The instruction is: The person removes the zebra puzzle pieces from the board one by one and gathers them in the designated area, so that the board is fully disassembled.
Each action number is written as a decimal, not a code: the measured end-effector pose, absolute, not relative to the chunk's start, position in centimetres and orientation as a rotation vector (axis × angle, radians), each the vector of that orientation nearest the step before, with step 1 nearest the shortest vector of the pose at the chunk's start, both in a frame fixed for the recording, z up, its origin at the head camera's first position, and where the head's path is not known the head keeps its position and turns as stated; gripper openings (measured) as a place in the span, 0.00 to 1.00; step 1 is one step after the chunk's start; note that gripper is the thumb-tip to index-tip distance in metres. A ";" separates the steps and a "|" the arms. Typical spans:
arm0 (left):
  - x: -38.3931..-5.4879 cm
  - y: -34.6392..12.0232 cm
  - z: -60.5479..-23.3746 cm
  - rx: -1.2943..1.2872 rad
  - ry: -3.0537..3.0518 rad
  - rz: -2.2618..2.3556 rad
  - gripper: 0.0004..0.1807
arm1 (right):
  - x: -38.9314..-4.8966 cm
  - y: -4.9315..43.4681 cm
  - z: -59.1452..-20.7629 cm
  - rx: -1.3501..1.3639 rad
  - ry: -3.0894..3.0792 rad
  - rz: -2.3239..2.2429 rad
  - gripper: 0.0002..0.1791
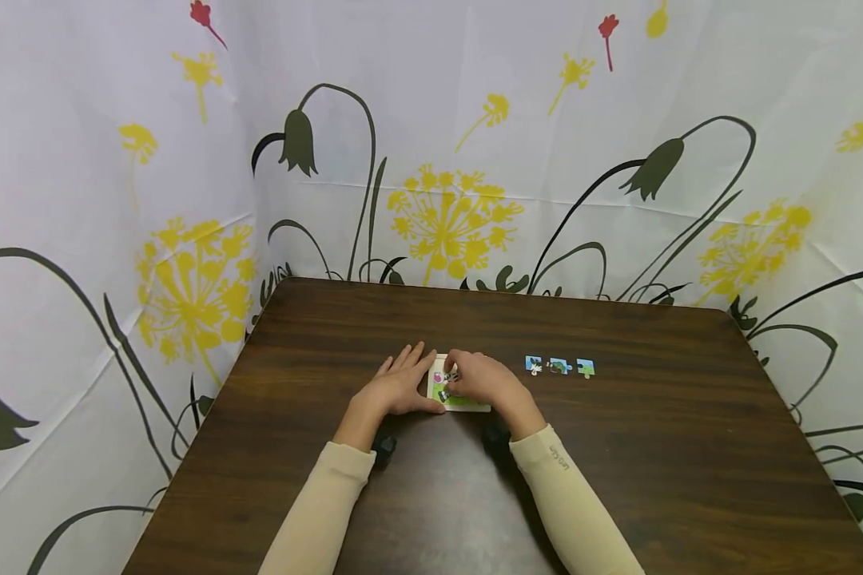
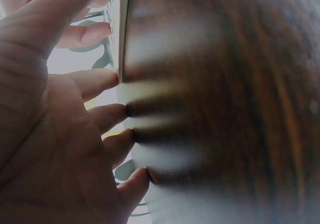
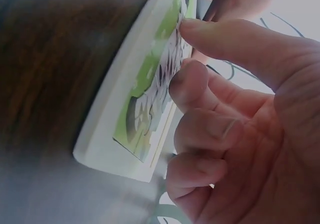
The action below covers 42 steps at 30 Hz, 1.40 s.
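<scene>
A small jigsaw puzzle in a white frame (image 1: 467, 408) lies on the table between my hands. Its picture (image 3: 145, 79) shows green ground and black-and-white stripes. My left hand (image 1: 395, 387) spreads beside the left edge, thumb toward the lower left corner; in the left wrist view its fingertips (image 2: 136, 135) touch the table and the index finger meets the frame's side (image 2: 120, 39). Over the puzzle's right part, my right hand (image 1: 485, 379) has curled fingers, with thumb (image 3: 192, 28) and index fingertip at the picture. Whether a piece is between them is unclear.
Three loose puzzle pieces lie in a row right of my right hand: a left one (image 1: 534, 365), a middle one (image 1: 560, 366) and a right one (image 1: 586, 367). Behind the dark wooden table (image 1: 654, 447) hangs a white curtain (image 1: 431, 120) with a flower print.
</scene>
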<state>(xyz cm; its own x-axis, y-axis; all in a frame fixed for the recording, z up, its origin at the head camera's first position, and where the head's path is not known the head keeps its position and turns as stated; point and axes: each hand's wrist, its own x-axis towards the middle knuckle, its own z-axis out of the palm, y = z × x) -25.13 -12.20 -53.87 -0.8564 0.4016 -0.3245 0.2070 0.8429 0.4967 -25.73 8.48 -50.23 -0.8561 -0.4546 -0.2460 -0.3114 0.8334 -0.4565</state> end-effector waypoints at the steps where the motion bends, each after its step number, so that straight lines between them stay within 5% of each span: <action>1: -25.0 -12.2 -53.6 0.454 2.600 0.637 0.64 | -25.7 8.4 -50.3 -0.575 2.661 -0.587 0.17; 33: -24.8 -12.2 -53.7 0.430 2.581 0.660 0.63 | -25.8 9.2 -51.1 -0.623 2.568 -0.817 0.12; 42: -25.1 -12.3 -54.5 0.447 2.595 0.633 0.63 | -25.6 9.2 -51.0 -0.678 2.697 -0.746 0.03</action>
